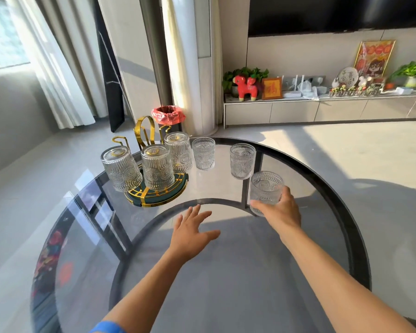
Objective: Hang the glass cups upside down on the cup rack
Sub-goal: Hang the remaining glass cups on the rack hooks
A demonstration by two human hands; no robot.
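A gold wire cup rack point(144, 131) on a dark green round base point(154, 198) stands at the table's far left. Three embossed glass cups hang upside down on it: left point(120, 169), middle point(157, 168), back point(179, 151). Two more cups stand upright on the glass table, one next to the rack point(203, 153) and one further right point(242, 161). My right hand point(280, 209) is shut on a third upright cup point(265, 188) at the right. My left hand point(192, 230) hovers open over the table, fingers spread, in front of the rack.
The round glass table point(226, 272) has a dark rim and dark frame bars beneath. A bin with a red bag point(168, 115) stands on the floor behind the rack. A low cabinet with ornaments point(322, 106) runs along the far wall.
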